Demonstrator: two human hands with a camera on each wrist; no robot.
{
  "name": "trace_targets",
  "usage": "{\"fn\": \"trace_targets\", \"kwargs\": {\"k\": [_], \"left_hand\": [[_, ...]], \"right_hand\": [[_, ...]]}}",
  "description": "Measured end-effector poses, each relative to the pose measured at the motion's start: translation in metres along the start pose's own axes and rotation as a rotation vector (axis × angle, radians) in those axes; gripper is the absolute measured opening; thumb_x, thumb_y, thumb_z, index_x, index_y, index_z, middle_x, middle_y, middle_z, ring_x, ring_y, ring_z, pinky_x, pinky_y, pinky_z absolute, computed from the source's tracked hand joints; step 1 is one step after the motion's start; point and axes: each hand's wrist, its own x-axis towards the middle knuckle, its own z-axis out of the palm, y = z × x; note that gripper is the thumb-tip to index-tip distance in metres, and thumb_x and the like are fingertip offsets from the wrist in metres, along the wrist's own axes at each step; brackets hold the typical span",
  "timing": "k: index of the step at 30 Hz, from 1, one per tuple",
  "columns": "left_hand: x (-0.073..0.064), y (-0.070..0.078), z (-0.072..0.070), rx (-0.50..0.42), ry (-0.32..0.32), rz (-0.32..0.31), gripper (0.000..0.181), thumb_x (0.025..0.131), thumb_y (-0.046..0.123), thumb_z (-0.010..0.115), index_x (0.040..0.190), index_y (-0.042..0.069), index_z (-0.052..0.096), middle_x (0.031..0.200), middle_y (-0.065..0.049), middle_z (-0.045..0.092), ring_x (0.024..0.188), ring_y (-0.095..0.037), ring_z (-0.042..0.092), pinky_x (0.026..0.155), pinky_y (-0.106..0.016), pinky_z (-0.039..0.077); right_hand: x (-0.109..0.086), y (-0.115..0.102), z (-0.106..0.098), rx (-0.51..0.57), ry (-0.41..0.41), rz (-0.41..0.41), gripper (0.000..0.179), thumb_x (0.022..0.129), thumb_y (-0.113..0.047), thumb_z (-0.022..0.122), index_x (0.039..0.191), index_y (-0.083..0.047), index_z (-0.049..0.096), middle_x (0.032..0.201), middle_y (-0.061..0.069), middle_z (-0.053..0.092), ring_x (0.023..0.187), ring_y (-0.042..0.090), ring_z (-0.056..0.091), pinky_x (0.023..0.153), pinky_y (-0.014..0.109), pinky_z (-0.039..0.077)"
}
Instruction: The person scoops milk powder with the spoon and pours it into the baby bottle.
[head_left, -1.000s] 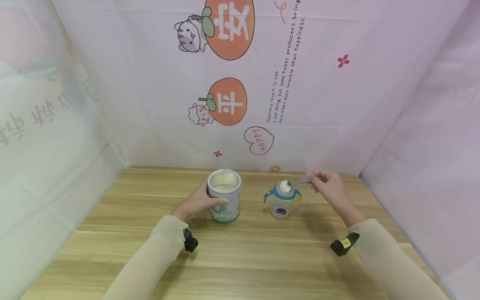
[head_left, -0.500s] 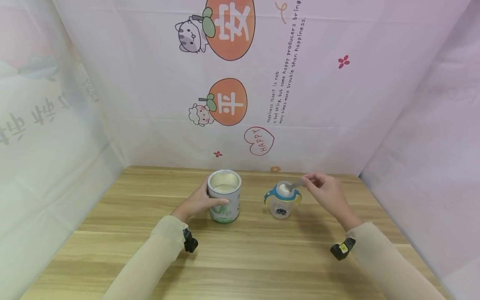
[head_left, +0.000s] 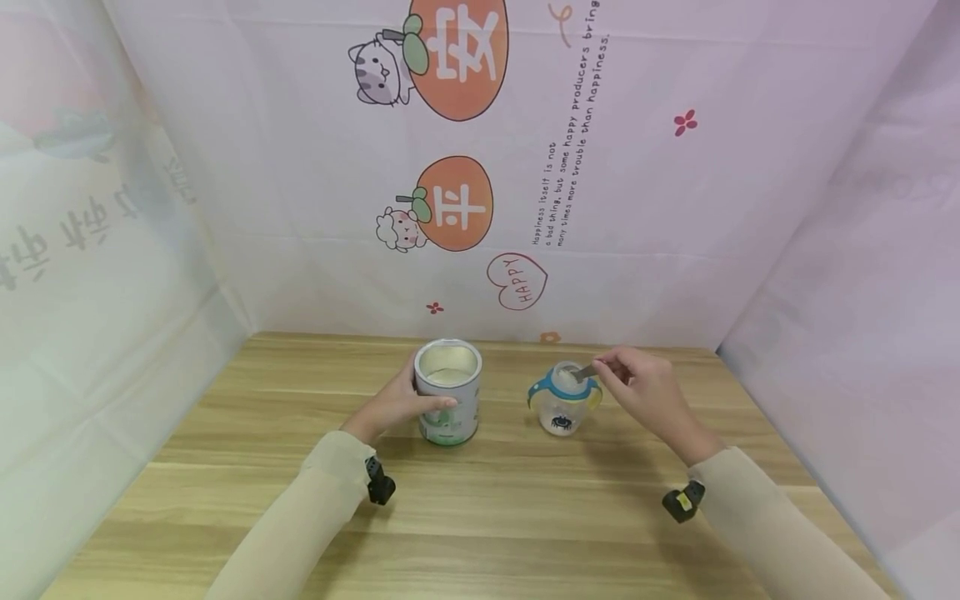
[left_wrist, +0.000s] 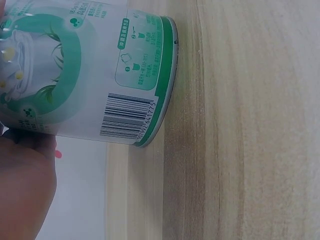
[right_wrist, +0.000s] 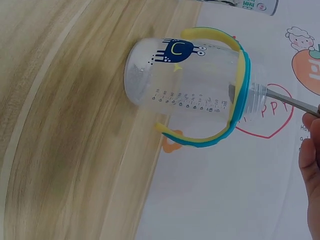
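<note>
My left hand (head_left: 401,404) grips the side of an upright white and green milk powder can (head_left: 457,417), its thumb across the front. The can has no lid on, and pale powder shows inside. To its right stands a clear baby bottle (head_left: 558,417) with a blue and yellow two-handled ring (right_wrist: 241,95) round its neck. A metal spoon (right_wrist: 292,101) is pinched in my right hand (head_left: 645,392) and slants down into the bottle's mouth. In the right wrist view its tip sits inside the neck, and white powder (right_wrist: 145,62) lies at the bottle's bottom.
Both containers stand on a wood-grain table (head_left: 480,517), near its back edge. A white printed cloth (head_left: 615,275) rises behind the table, and more cloth hangs at both sides. Dark wrist cameras (head_left: 381,483) sit at both cuffs.
My right hand has moved left and slightly down, and the spoon has gone deeper into the bottle's mouth. The powder heaped on the spoon has dropped into the bottle. The left hand stays put.
</note>
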Motion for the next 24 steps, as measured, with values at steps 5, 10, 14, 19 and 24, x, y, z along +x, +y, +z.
{"fn": "trace_targets", "kwargs": {"k": [5,10,14,19,24], "left_hand": [[0.0007,0.0002,-0.0001,0.006,0.000,-0.005,0.100,0.079,0.027,0.089,0.154,0.033,0.023,0.148,-0.008,0.044,0.136,-0.031,0.042,0.111,-0.062,0.029],[0.0015,0.0008,-0.0012,0.002,-0.009,0.003,0.099,0.079,0.027,0.088,0.154,0.032,0.023,0.149,-0.010,0.043,0.136,-0.031,0.041,0.111,-0.063,0.028],[0.0009,0.0016,-0.0013,0.006,-0.014,-0.004,0.099,0.079,0.028,0.088,0.154,0.033,0.023,0.149,-0.010,0.042,0.136,-0.031,0.041,0.111,-0.063,0.029],[0.0006,0.0010,-0.0011,0.007,-0.017,-0.009,0.099,0.079,0.027,0.088,0.154,0.033,0.023,0.150,-0.010,0.042,0.137,-0.031,0.041,0.111,-0.063,0.028],[0.0007,-0.0002,-0.0010,0.003,-0.013,-0.007,0.099,0.079,0.027,0.088,0.154,0.033,0.023,0.150,-0.010,0.042,0.137,-0.031,0.041,0.111,-0.063,0.028]], "right_hand": [[-0.0024,0.0006,-0.0004,-0.030,0.003,-0.106,0.015,0.082,0.000,0.079,0.093,-0.008,0.073,0.073,-0.009,0.063,0.062,0.003,0.050,0.053,0.016,0.040],[-0.0034,-0.0013,-0.0025,-0.040,-0.006,-0.173,0.017,0.080,0.001,0.078,0.095,-0.006,0.073,0.075,-0.003,0.063,0.065,0.006,0.053,0.054,0.019,0.045],[-0.0038,-0.0025,-0.0040,-0.041,-0.010,-0.220,0.011,0.084,-0.003,0.076,0.095,-0.005,0.073,0.079,0.000,0.066,0.067,0.007,0.057,0.056,0.021,0.050],[-0.0053,-0.0019,-0.0035,-0.015,-0.007,-0.276,0.012,0.096,-0.015,0.067,0.095,-0.005,0.073,0.084,0.003,0.070,0.070,0.010,0.061,0.061,0.018,0.052],[-0.0055,-0.0032,-0.0034,-0.004,-0.012,-0.325,0.025,0.102,-0.023,0.060,0.096,-0.003,0.074,0.086,0.004,0.071,0.071,0.013,0.065,0.062,0.019,0.054]]}}
